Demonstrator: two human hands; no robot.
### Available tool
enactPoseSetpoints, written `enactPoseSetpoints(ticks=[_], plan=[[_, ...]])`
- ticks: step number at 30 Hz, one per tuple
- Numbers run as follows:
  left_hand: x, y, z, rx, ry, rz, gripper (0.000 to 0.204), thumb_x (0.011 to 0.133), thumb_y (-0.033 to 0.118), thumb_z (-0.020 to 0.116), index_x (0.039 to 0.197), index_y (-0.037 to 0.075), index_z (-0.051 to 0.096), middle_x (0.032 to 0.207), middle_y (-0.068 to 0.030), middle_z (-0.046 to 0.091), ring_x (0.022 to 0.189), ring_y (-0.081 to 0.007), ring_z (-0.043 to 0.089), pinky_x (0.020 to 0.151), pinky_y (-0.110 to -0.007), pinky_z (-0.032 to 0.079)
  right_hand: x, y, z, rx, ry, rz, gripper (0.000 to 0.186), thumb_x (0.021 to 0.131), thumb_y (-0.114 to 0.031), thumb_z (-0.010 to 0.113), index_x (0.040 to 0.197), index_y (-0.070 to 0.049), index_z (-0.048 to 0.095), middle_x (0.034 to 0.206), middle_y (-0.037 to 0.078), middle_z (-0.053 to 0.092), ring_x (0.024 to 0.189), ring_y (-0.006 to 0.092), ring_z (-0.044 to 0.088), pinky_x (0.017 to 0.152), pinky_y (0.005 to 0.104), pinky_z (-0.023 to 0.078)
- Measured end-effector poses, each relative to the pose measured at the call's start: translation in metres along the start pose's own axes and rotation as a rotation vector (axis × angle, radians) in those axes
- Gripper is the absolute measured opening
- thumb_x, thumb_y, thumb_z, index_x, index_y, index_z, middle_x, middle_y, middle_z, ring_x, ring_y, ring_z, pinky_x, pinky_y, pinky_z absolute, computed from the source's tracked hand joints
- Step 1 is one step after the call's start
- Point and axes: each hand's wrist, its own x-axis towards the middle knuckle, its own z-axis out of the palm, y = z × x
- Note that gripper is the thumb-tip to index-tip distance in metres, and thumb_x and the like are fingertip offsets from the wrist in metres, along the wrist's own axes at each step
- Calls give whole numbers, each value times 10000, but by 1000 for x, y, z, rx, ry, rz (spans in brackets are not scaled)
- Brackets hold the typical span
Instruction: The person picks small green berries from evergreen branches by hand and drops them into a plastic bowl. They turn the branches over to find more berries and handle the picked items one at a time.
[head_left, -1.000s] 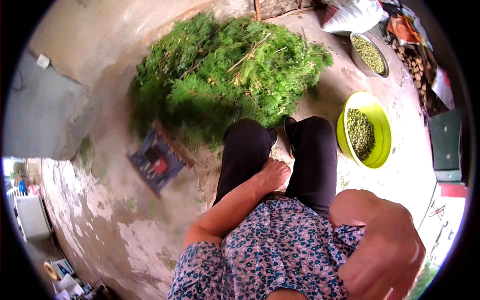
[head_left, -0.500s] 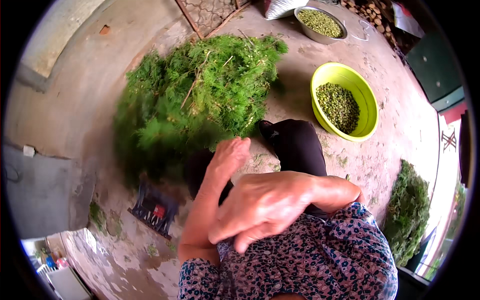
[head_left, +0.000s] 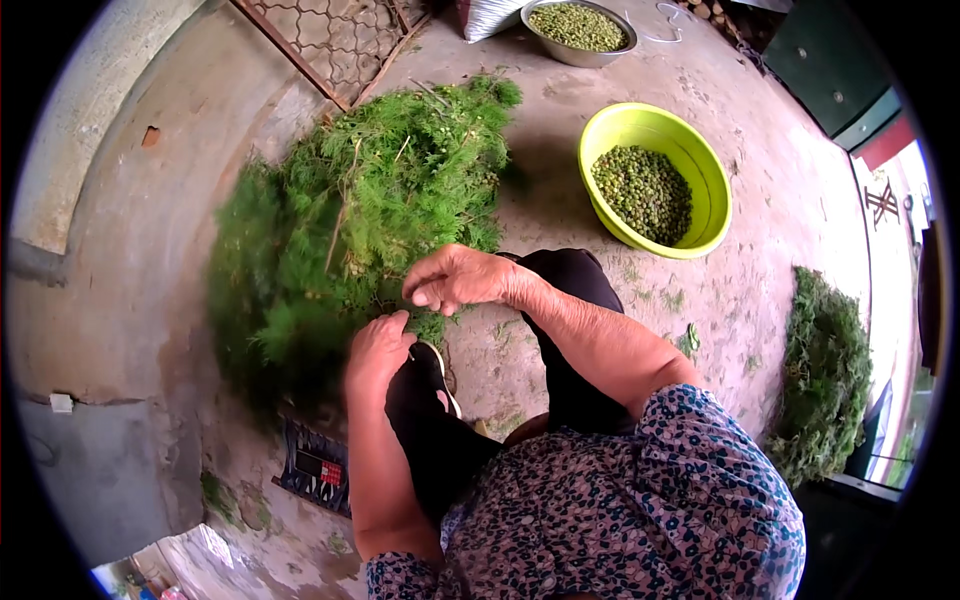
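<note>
A large heap of feathery evergreen branches (head_left: 410, 180) lies on the floor in front of me, its left part blurred. At its near edge my left hand (head_left: 378, 352) is closed around the end of a leafy evergreen branch (head_left: 290, 325); the grip itself is partly hidden. Just above and right of it, my right hand (head_left: 455, 278) has its fingers curled together over the greenery. Whatever its fingertips pinch is too small to make out. To the right stands a yellow-green basin (head_left: 712, 195) partly filled with small round green and brownish cones (head_left: 642, 195).
A metal bowl (head_left: 570, 55) heaped with green cones stands at the back beside a white sack (head_left: 490, 18). Another pile of greenery (head_left: 822, 380) lies far right. A dark crate-like stand with a red-buttoned device (head_left: 318, 468) sits left of my leg. A metal grille (head_left: 330, 45) lies behind the heap.
My right hand has moved from near my chest forward to the heap's edge. My left hand has shifted left and nearer to me. The whole view has turned slightly.
</note>
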Motion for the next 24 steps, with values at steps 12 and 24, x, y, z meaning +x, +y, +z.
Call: enactPoseSetpoints(ticks=[12, 24], plan=[[6, -12, -28, -105, 89, -104, 367, 748, 170, 603, 1087, 36, 558, 916, -196, 609, 890, -340, 576, 753, -386, 445, 13, 7, 6, 59, 204, 77, 208, 865, -142, 548, 1022, -13, 595, 697, 25, 561, 549, 66, 530, 534, 211, 487], [59, -117, -10, -428, 547, -443, 433, 753, 229, 596, 1119, 1, 552, 1070, -209, 579, 977, -320, 565, 851, -343, 425, 46, -21, 31, -102, 71, 36, 177, 839, -136, 561, 936, 5, 604, 660, 61, 575, 576, 107, 544, 522, 244, 471]])
